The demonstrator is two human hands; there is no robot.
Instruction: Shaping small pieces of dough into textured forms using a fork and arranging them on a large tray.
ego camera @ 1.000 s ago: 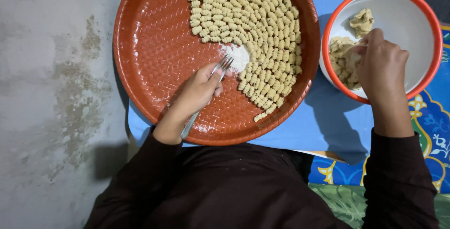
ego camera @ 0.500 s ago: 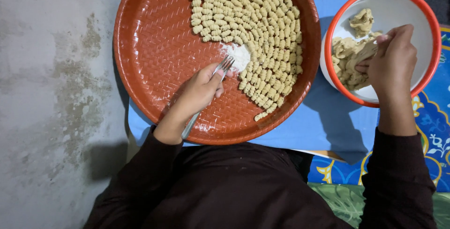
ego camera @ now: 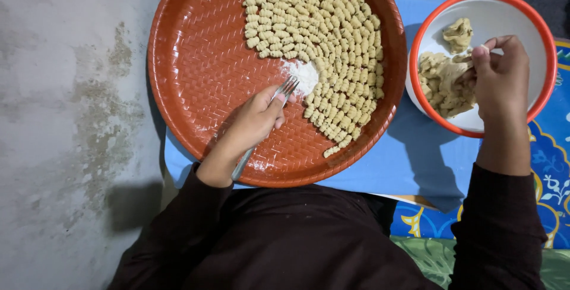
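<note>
Two hands work apart: the left hand [ego camera: 252, 125] grips a fork [ego camera: 284, 90] in the red tray [ego camera: 196, 58], while the right hand [ego camera: 499, 73], seemingly pinching dough [ego camera: 442, 79] in the white bowl [ego camera: 510, 17], does best taking small, even bits.

A dark brown long-sleeved garment is being worn, its sleeves reaching the wrists; both hands are being left bare.
</note>
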